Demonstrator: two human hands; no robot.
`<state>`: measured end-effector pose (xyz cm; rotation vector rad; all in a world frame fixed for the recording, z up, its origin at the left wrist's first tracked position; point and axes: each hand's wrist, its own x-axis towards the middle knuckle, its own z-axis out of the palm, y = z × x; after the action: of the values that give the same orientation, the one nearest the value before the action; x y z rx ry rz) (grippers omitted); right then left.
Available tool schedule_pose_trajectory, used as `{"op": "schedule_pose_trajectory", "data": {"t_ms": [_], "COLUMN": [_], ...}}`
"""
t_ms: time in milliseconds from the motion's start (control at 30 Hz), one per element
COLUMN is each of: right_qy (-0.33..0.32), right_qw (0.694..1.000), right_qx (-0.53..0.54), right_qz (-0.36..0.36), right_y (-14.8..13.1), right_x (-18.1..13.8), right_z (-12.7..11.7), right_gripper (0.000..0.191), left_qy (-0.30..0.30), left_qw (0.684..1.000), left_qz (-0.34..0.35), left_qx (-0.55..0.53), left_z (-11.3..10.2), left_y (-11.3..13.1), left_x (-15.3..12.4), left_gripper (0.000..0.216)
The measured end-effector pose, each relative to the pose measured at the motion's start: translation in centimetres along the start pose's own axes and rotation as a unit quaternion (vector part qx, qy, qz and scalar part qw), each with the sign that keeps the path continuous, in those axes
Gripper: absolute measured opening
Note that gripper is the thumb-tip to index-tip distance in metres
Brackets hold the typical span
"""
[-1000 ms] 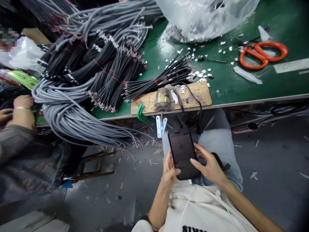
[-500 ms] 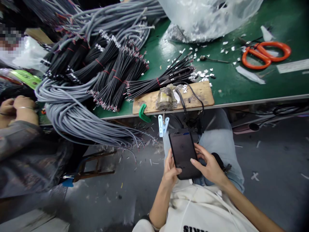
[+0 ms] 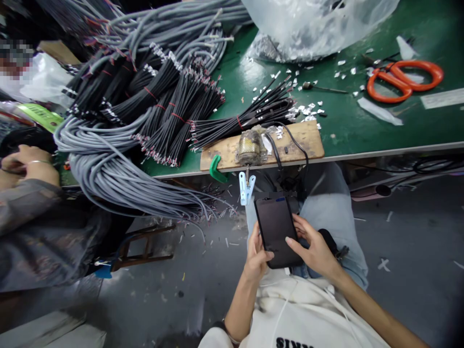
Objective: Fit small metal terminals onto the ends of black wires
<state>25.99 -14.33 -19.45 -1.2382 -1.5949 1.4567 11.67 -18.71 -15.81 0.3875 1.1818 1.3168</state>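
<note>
A dark smartphone (image 3: 277, 224) is held upright above my lap, its screen facing me, a white cable at its lower edge. My left hand (image 3: 256, 258) grips its lower left side, thumb over the screen. On the right side, my right hand (image 3: 313, 249) wraps round the edge with its thumb on the glass. Just beyond the phone, a light blue clothespin (image 3: 246, 187) sits on the shaft of a small taped motor (image 3: 250, 147). That motor is fixed to a wooden board (image 3: 308, 140) at the table's edge, beside a green hook-shaped piece (image 3: 216, 169).
Bundles of black wires (image 3: 177, 111) and grey cables (image 3: 119, 169) cover the left of the green table (image 3: 348, 116). Orange-handled scissors (image 3: 389, 86), a thin screwdriver-like tool (image 3: 326, 89) and a plastic bag (image 3: 315, 29) lie rightward. A co-worker's hands (image 3: 31, 166) are at far left.
The view has shifted very slightly, so the table things appear a little further right. Both hands keep the same grip on the smartphone.
</note>
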Motion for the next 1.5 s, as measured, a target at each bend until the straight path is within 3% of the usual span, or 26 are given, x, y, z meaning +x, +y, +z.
{"op": "schedule_pose_trajectory", "data": {"t_ms": [767,1133,1500], "right_qy": [-0.014,-0.081,-0.077], "right_qw": [0.999,0.993,0.991], "right_qx": [0.045,0.083,0.101], "right_qz": [-0.003,0.005,0.040], "right_y": [-0.13,-0.13,0.05], "right_x": [-0.06,-0.13,-0.12], "right_z": [-0.16,-0.45,-0.44], "right_gripper": [0.052,0.071,0.065], "left_qy": [-0.010,-0.002,-0.006], "left_qw": [1.000,1.000,1.000], "left_qz": [0.003,-0.009,-0.004], "left_qx": [0.013,0.023,-0.011], "left_z": [0.26,0.08,-0.16], "left_y": [0.29,0.92,0.29], "left_x": [0.08,-0.09,0.04], "left_gripper": [0.076,0.079,0.081]}}
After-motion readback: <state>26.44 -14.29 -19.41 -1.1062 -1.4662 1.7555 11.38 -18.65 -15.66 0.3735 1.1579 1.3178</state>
